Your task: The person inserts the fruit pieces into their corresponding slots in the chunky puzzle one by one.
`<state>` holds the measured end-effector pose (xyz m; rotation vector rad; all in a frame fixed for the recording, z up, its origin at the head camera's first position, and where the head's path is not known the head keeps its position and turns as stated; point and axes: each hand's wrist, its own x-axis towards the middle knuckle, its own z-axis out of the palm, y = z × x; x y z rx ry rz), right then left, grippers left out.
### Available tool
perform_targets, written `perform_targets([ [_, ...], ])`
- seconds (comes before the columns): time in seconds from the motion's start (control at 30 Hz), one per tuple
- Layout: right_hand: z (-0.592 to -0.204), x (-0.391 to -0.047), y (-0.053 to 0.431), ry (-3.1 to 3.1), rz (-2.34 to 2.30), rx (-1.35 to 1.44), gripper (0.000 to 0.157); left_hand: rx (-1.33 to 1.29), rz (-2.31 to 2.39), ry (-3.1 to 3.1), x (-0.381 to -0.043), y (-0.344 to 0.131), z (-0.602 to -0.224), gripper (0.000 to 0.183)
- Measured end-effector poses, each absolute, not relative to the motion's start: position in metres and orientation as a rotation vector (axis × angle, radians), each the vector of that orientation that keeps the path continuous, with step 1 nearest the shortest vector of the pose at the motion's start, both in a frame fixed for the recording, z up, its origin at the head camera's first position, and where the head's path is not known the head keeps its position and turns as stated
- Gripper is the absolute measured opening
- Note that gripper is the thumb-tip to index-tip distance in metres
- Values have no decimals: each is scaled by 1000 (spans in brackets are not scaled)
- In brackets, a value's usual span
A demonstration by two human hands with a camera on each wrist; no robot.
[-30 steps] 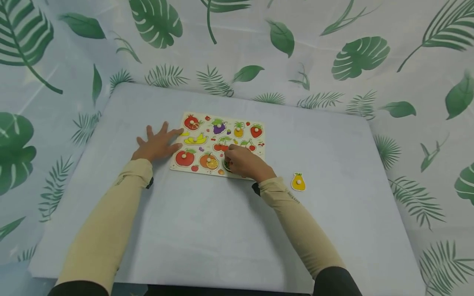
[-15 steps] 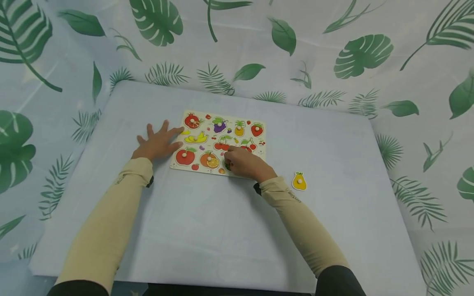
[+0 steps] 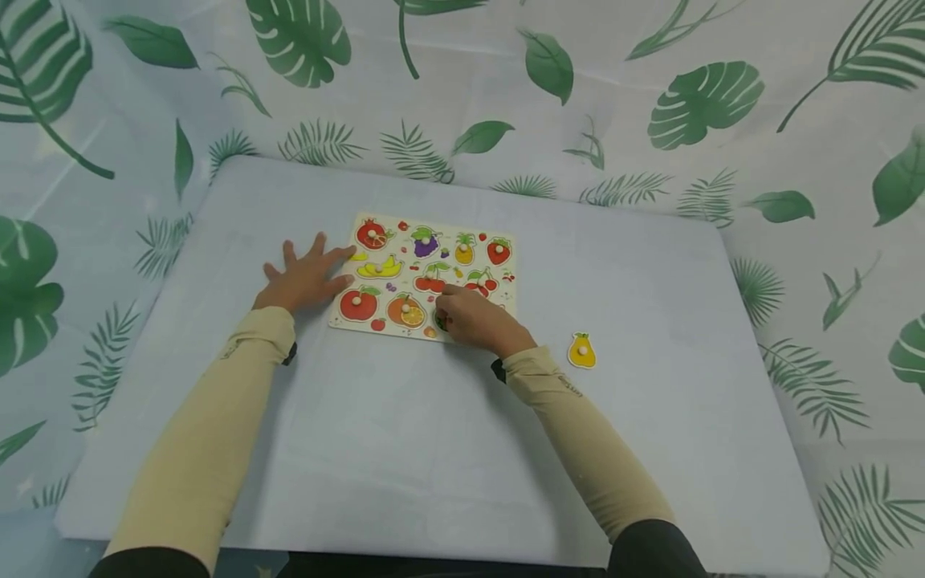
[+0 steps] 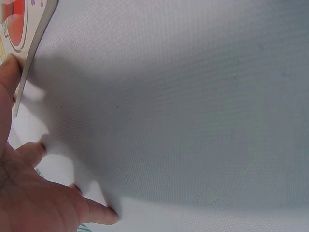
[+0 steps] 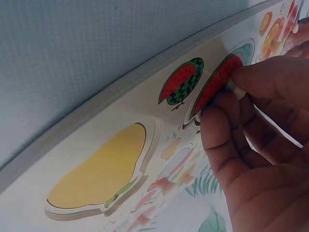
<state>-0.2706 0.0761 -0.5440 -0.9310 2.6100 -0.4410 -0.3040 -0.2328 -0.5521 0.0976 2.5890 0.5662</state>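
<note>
A wooden fruit peg puzzle board lies on the white table. My left hand is spread at its left edge, with index finger and thumb resting on the board; in the left wrist view the thumb presses the rim. My right hand is over the lower right part of the board. Its thumb and fingers pinch the knob of a watermelon piece, which sits slightly tilted over its slot. A yellow pear-shaped recess shows beside it. The knob is mostly hidden by the fingers.
A yellow pear piece with a knob lies on the table, right of the board. Other knobbed pieces, such as the apple, bananas and grapes, sit in the board. A leaf-print cloth hangs behind the table.
The head view shifts slightly. Both hands stay almost where they were, the left on the board's edge and the right on the watermelon piece.
</note>
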Motion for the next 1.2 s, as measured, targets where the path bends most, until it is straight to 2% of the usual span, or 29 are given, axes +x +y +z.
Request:
perform_targets([
  [0.3,-547,-268,80,2638,-418,-999,13,79,583,2569,-299,-230,-548,72],
  [0.7,-540,-260,95,2720,-487,-950,25,88,582,2570,-303,-231,-553,72],
  [1.0,-531,-254,137,2903,-418,-792,43,70,579,2567,-304,-232,-552,73],
  [1.2,-525,-247,176,2946,-427,-560,45,84,572,2574,-303,-231,-550,73],
])
